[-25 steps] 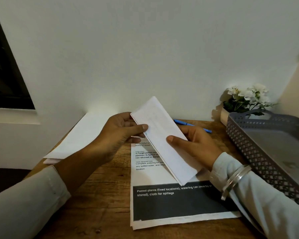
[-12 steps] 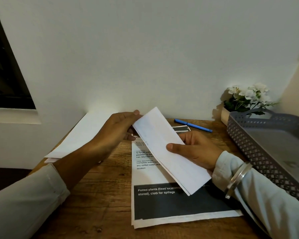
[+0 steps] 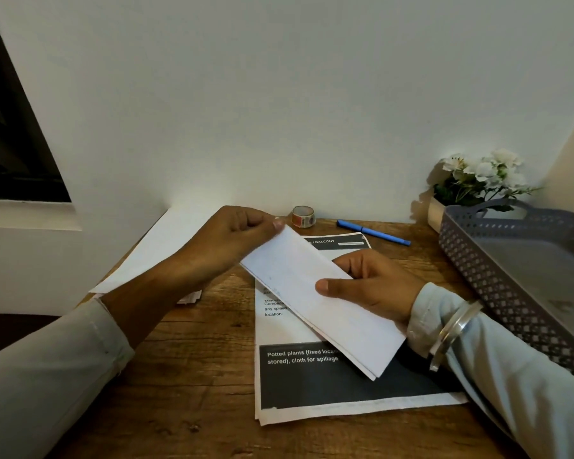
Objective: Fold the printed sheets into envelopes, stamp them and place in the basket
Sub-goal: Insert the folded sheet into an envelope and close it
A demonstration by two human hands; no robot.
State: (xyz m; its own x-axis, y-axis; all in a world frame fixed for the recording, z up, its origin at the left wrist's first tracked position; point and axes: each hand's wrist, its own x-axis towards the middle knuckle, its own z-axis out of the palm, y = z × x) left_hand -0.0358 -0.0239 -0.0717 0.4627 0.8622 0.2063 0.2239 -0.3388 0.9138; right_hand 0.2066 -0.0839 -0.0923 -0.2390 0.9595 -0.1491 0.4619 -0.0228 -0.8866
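A folded white sheet (image 3: 315, 293) slants above the wooden table, held by both hands. My left hand (image 3: 226, 246) pinches its upper left corner between thumb and fingers. My right hand (image 3: 375, 286) grips its right long edge, thumb on top and fingers underneath. Below it lies a stack of printed sheets (image 3: 312, 385) with black bands and white text. White envelopes (image 3: 159, 250) lie at the back left, partly hidden by my left arm. A grey perforated basket (image 3: 478, 266) stands at the right.
A roll of patterned tape (image 3: 303, 216) and a blue pen (image 3: 373, 232) lie near the wall. White flowers in a pot (image 3: 478, 180) stand behind the basket. The white wall closes the table's far edge.
The folded sheet has tilted lower and flatter, its far corner dropping toward the table. My left hand shifted to pinch that corner. The tape roll and the printed sheet's top are now uncovered.
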